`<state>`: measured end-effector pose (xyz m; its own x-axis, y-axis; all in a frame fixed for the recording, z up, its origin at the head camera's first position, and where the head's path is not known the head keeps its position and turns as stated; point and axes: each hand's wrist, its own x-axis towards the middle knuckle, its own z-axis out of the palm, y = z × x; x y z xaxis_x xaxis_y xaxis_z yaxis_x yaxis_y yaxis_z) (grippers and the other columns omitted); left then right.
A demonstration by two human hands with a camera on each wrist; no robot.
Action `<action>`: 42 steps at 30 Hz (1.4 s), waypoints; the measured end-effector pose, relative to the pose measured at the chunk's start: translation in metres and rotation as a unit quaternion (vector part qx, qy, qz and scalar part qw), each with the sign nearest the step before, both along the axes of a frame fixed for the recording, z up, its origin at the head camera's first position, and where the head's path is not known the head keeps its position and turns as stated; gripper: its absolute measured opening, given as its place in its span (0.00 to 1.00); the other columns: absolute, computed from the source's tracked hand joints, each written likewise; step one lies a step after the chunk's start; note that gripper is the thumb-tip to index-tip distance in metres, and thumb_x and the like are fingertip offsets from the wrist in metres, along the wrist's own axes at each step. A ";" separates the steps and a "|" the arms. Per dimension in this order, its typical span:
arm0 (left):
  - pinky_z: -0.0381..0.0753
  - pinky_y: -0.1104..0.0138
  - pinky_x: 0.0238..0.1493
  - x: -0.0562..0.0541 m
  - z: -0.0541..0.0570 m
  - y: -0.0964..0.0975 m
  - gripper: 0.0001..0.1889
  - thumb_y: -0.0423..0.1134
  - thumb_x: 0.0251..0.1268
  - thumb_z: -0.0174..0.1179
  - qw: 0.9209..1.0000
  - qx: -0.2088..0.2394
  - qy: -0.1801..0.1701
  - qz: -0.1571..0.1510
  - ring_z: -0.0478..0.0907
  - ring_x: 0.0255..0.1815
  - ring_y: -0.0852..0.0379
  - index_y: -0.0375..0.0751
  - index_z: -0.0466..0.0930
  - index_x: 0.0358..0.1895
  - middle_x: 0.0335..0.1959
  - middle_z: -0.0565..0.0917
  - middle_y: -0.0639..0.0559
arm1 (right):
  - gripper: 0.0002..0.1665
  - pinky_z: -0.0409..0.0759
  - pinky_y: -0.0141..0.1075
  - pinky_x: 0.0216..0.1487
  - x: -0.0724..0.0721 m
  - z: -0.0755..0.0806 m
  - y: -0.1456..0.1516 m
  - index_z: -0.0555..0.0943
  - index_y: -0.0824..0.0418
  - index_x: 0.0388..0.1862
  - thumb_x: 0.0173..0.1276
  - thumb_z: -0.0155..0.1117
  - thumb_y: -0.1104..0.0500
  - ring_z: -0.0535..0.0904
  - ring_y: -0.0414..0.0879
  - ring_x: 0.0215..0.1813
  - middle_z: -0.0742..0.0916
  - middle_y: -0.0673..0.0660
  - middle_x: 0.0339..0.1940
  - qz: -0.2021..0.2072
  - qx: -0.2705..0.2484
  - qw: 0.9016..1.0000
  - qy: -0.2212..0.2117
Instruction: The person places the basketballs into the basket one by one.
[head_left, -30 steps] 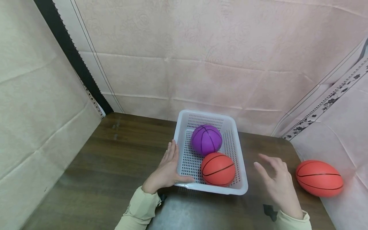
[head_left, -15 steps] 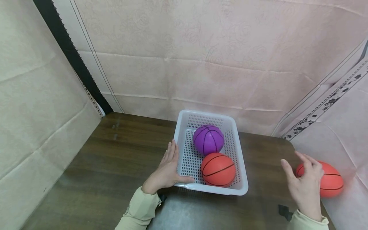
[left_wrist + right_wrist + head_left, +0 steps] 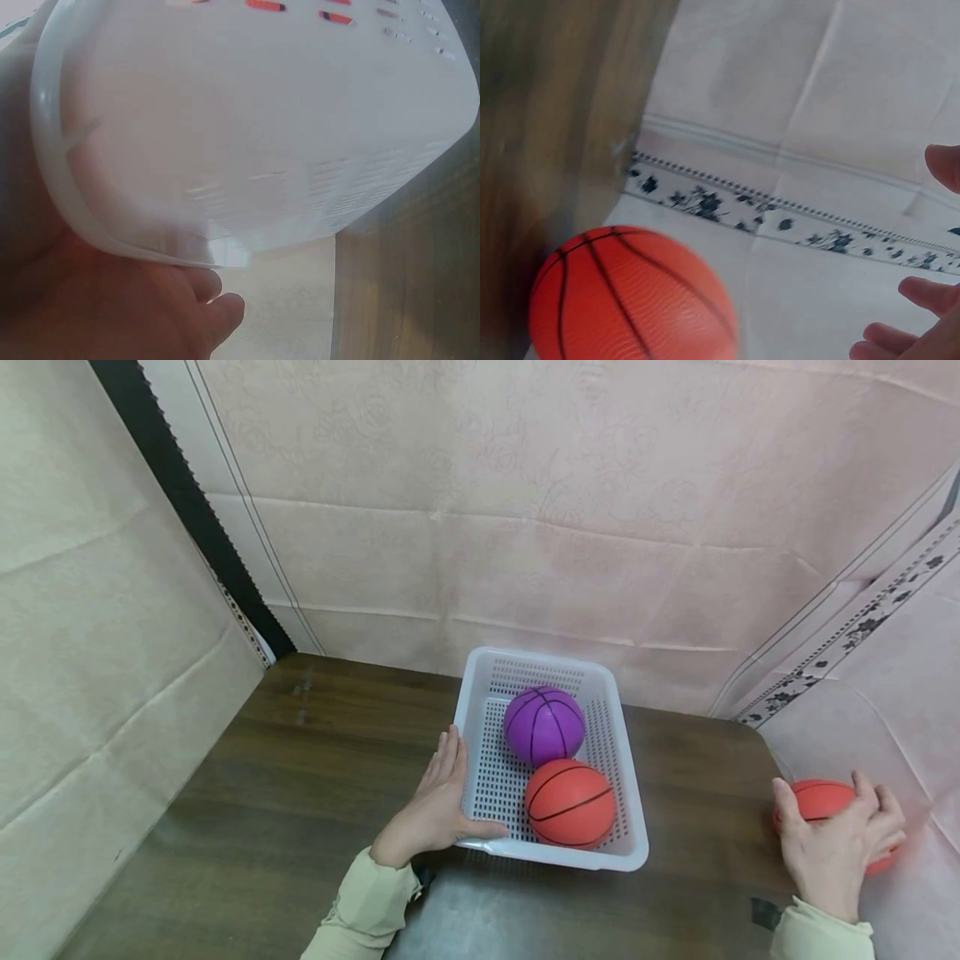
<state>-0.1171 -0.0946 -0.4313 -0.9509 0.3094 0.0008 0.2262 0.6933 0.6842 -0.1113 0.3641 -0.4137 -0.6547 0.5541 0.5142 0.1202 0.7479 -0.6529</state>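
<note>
My left hand point(image 3: 431, 806) rests against the near left corner of a white plastic basket point(image 3: 632, 793), fingers straight along its left side and thumb over the front rim. In the left wrist view, the fingers point(image 3: 221, 319) lie outside the basket wall. Inside the basket are a purple ball point(image 3: 543, 725) and an orange toy basketball point(image 3: 570, 803). My right hand point(image 3: 836, 852) is spread over another orange basketball point(image 3: 821, 797) at the table's right edge, partly covering it. The right wrist view has this basketball point(image 3: 634, 296) apart from the spread fingers point(image 3: 930, 296).
A dark wooden table point(image 3: 300, 793) bears the basket. Pale cloth walls point(image 3: 525, 527) enclose its back and sides, and the right one stands close beside the outer basketball. A small dark patch point(image 3: 765, 912) lies near the right sleeve.
My right hand has moved right from beside the basket to over the outer basketball. The purple ball has rolled slightly right. My left hand and the basket stay in place.
</note>
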 end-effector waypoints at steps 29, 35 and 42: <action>0.37 0.49 0.74 -0.001 0.001 -0.001 0.73 0.70 0.40 0.71 1.000 -0.008 -0.004 -0.007 0.22 0.77 0.50 0.37 0.27 0.76 0.78 0.23 0.47 | 0.58 0.32 0.62 0.70 -0.011 -0.039 0.048 0.47 0.61 0.77 0.60 0.70 0.46 0.35 0.59 0.75 0.45 0.64 0.76 -0.065 -0.060 0.992 -0.094; 0.37 0.48 0.74 -0.001 0.001 -0.001 0.73 0.69 0.40 0.72 1.000 -0.005 0.002 -0.008 0.22 0.78 0.49 0.34 0.29 0.76 0.78 0.24 0.45 | 0.59 0.30 0.64 0.69 -0.012 -0.040 0.054 0.43 0.63 0.77 0.62 0.68 0.44 0.32 0.60 0.75 0.42 0.66 0.76 -0.067 -0.075 0.986 -0.131; 0.37 0.47 0.73 -0.001 -0.001 0.000 0.73 0.67 0.40 0.73 1.000 0.000 0.004 -0.007 0.22 0.77 0.48 0.33 0.31 0.76 0.78 0.25 0.44 | 0.59 0.33 0.64 0.68 -0.012 -0.044 0.058 0.41 0.63 0.77 0.63 0.65 0.42 0.33 0.63 0.75 0.41 0.68 0.76 -0.078 -0.068 0.982 -0.157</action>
<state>-0.1184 -0.0948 -0.4325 -0.9466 0.3224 0.0090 0.2415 0.6899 0.6824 -0.1237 0.4224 -0.4578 -0.6713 0.7094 0.2146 0.4372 0.6129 -0.6582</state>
